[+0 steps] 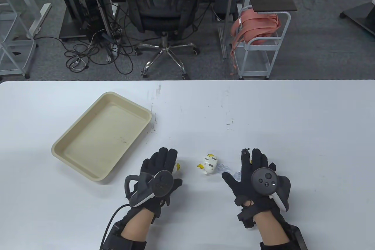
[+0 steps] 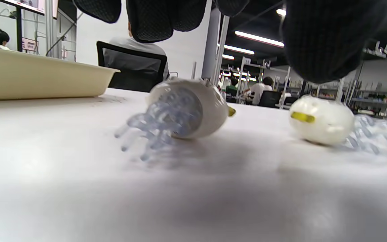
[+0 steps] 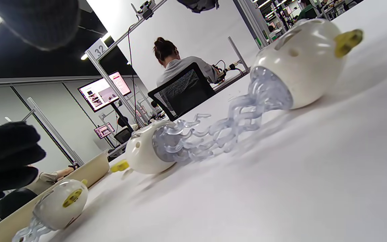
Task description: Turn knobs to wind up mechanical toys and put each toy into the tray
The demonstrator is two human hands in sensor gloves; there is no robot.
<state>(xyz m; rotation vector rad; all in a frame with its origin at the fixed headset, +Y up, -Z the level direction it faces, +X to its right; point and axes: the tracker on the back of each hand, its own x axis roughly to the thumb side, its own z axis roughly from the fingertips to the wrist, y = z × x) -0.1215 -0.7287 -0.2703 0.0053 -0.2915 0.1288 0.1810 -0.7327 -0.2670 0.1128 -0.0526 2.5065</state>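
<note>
Three white jellyfish-like wind-up toys with yellow knobs and clear tentacles lie on the white table. The middle toy [image 1: 208, 164] [image 2: 321, 119] [image 3: 146, 151] lies in the open between my hands. My left hand [image 1: 164, 162] hovers flat over the left toy [image 1: 176, 166] [image 2: 186, 107] [image 3: 60, 205] without holding it. My right hand [image 1: 252, 165] is spread over the right toy [image 3: 301, 64], which the table view almost hides. Neither hand's fingers [image 2: 166, 16] [image 3: 35, 20] touch a toy. The beige tray [image 1: 102, 135] [image 2: 39, 77] lies empty at the left.
Beyond the table's far edge stand an office chair [image 1: 162, 1], a white cart [image 1: 257, 47] and floor cables. People sit at desks in the background of the wrist views.
</note>
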